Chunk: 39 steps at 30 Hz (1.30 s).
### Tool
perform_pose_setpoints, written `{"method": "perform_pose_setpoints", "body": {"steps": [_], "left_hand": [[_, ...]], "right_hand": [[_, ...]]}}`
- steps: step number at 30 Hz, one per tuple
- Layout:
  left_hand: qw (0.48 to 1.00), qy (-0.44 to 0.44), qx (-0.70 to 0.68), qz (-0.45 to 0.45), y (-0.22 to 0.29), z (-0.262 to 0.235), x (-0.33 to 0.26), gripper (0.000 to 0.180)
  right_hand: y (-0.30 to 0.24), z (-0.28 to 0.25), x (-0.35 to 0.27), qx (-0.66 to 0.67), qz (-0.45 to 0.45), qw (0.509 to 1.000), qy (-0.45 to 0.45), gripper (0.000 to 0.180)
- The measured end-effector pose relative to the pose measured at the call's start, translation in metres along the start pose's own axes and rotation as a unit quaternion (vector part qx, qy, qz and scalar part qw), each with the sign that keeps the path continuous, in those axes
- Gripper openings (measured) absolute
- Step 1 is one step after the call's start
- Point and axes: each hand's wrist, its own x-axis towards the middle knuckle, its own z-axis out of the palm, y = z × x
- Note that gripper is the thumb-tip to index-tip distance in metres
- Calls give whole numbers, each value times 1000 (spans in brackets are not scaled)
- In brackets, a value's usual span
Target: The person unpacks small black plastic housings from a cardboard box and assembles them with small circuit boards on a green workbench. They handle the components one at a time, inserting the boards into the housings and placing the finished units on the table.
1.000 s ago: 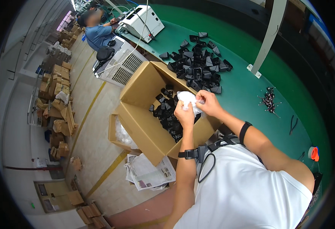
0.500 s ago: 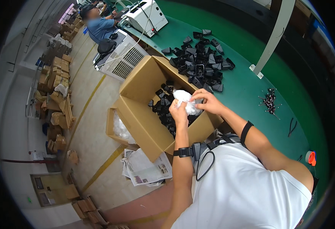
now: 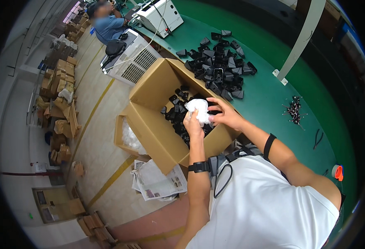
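A crumpled white plastic bag [image 3: 197, 107], bunched into a wad, is gripped by my left hand [image 3: 194, 125] over the open cardboard box [image 3: 149, 139]. My right hand [image 3: 228, 116] is just right of the bag, its fingers curved and apart; whether the thumb touches the plastic I cannot tell. Below both hands, many small black plastic housings [image 3: 175, 114] lie loose inside the box, partly hidden by my hands and the bag.
Black housings [image 3: 217, 74] are heaped on the green table [image 3: 269, 108], with a pile of small metal-ended parts [image 3: 293, 108], pliers [image 3: 318, 139] and orange tape [image 3: 338, 172]. A smaller box [image 3: 128, 139] of clear plastic stands left, above newspapers [image 3: 159, 182]. Another person [image 3: 107, 29] sits beyond a white machine [image 3: 134, 62].
My right hand has loosened from the white bag, its fingers spreading to the right. The bag has shifted slightly left and looks more bunched in my left hand.
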Motion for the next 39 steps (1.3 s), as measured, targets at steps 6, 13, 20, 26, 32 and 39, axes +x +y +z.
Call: {"method": "perform_pose_setpoints", "body": {"steps": [6, 13, 20, 26, 32, 39], "left_hand": [[994, -55, 100, 3, 3, 12, -20, 24], [981, -112, 156, 14, 8, 5, -37, 19], [992, -105, -69, -8, 21, -23, -30, 10], [994, 9, 92, 63, 1, -72, -9, 21], [968, 23, 233, 85, 13, -106, 13, 8], [965, -76, 250, -21, 26, -135, 22, 22]], "right_hand": [[6, 4, 13, -319, -233, 903, 171, 43], [8, 5, 33, -394, -273, 862, 164, 31], [19, 29, 52, -418, -304, 849, 107, 13], [56, 43, 58, -300, -114, 943, -84, 21], [50, 71, 90, -35, 106, 988, -105, 22], [63, 86, 128, -90, 186, 977, -46, 26]]}}
